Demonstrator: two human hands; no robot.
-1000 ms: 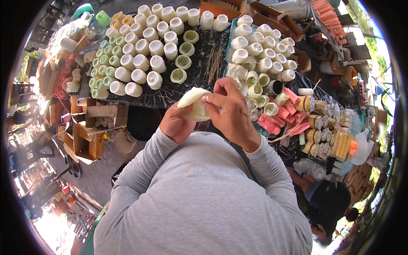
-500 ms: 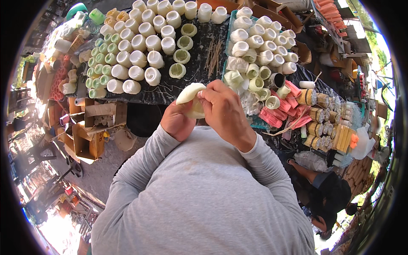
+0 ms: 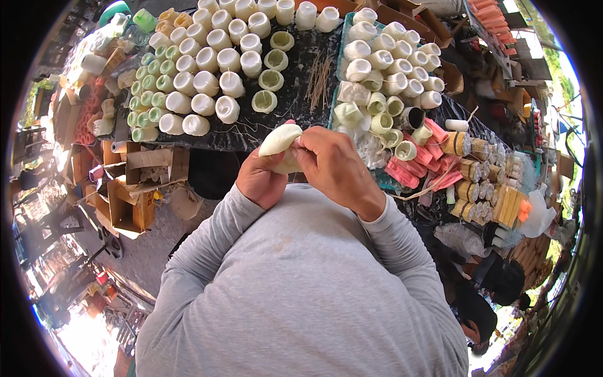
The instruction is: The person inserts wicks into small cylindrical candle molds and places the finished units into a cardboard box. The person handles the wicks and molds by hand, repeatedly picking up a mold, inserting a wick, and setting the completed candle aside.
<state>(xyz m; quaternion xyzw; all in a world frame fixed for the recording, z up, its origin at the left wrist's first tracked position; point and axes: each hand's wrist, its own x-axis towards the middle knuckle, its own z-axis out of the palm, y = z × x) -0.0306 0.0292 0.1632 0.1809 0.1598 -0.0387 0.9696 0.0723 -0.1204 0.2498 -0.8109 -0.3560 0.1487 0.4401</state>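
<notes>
Outdoors, a dark bench [image 3: 295, 94] stretches across the far side of the scene, crowded with rows of small white and pale green cup-shaped pieces [image 3: 201, 81]. A bundle of thin sticks [image 3: 319, 70] lies on the bench between those rows and a teal tray [image 3: 339, 75] to the right, which is packed with more white pieces. Farther right sit pink blocks [image 3: 414, 166] and spools of tan thread [image 3: 461, 143]. Open cardboard boxes [image 3: 141, 188] stand on the ground to the left, below the bench edge.

Near the bench's front edge, just in front of the person's grey-sleeved chest, both hands meet around a cream-white lump [image 3: 281, 143]. It is smooth, matte and rounded, with a domed top that tapers slightly toward the far left; its lower part is hidden by fingers. The left hand [image 3: 264, 179] cups it from below, its grip closed on the lump. The right hand [image 3: 336, 166] lies over its right side, fingers curled and pinching the lump's edge.
</notes>
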